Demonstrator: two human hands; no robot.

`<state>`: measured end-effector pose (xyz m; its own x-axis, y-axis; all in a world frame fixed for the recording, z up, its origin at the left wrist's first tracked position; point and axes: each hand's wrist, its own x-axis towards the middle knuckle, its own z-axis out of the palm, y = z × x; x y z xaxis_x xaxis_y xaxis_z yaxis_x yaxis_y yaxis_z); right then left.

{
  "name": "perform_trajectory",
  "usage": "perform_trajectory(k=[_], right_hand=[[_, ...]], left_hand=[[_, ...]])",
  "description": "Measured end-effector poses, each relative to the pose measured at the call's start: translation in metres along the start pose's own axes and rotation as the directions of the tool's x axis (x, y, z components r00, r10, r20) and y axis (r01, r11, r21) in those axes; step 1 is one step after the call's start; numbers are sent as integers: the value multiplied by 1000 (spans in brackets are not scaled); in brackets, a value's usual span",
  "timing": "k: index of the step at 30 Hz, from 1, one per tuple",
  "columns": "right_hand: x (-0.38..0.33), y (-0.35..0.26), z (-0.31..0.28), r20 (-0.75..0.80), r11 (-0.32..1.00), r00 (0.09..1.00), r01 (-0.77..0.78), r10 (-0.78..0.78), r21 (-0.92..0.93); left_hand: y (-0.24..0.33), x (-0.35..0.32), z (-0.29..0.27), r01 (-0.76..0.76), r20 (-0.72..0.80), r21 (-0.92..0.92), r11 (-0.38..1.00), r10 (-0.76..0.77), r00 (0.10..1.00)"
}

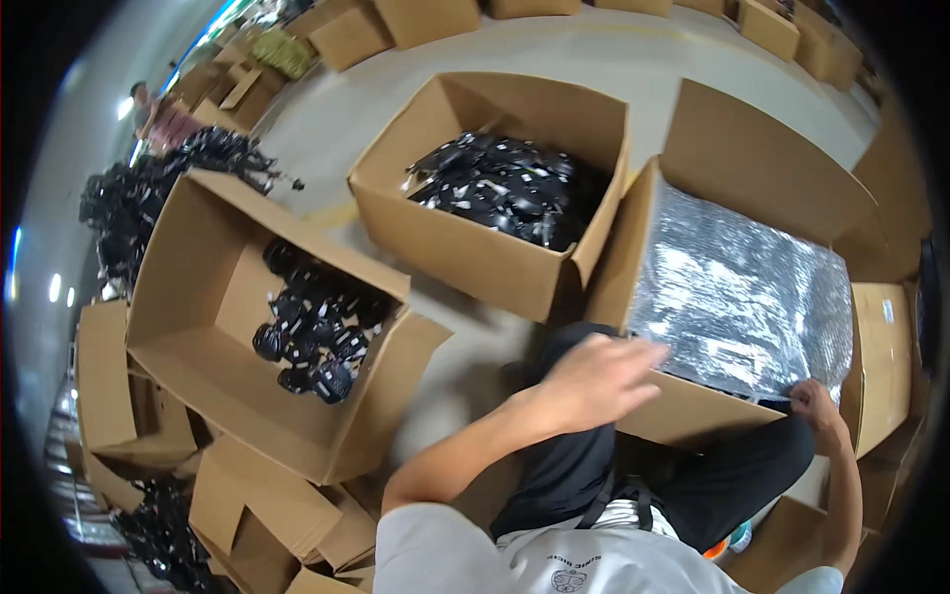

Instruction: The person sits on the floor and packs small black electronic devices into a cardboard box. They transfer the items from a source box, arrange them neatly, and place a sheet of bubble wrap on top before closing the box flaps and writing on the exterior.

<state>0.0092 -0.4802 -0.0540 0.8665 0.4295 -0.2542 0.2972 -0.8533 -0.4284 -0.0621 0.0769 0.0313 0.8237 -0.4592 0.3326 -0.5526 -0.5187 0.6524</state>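
Note:
A sheet of clear bubble wrap (737, 297) lies across the top of the open cardboard box (693, 411) in front of me on the right, hiding most of what is inside. My left hand (604, 381), slightly blurred, hovers by the box's near left corner with its fingers stretched out and nothing in them. At the near right corner, my right hand (813, 404) has its fingers closed on the edge of the bubble wrap. Something dark shows just under the sheet beside that hand.
Ahead stands a box (485, 252) of black parts; left of it a tilted box (233, 396) holds black bundles (317, 327). Black items are heaped (119, 213) at the far left, near another person (168, 119). Flattened cartons (262, 505) lie lower left, and more boxes (426, 20) line the back.

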Motion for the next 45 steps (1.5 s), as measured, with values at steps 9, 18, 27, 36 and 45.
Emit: perform_trajectory(k=[9,18,27,36,45], right_hand=[[55,-23,-7,241,989,964,-84,112,-124],[110,-185,7,-151,991,988,3,-23,-131],[73,-206,78,-240,978,950,-208,202,0],[82,-198,79,-182,939,929,-337,321,-63],[80,-209,85,-229,904,880,-427,416,0]], left_hand=[[-87,-389,-160,943,-702,-70,324,-688,185],[-244,-528,-219,983,-705,184,12,-695,141],[-373,-456,-214,969,-861,244,-33,-467,201],[-457,-463,-245,781,-894,260,-568,-446,-27],[-461,-450,-298,926,-911,-45,-376,-366,-192]])
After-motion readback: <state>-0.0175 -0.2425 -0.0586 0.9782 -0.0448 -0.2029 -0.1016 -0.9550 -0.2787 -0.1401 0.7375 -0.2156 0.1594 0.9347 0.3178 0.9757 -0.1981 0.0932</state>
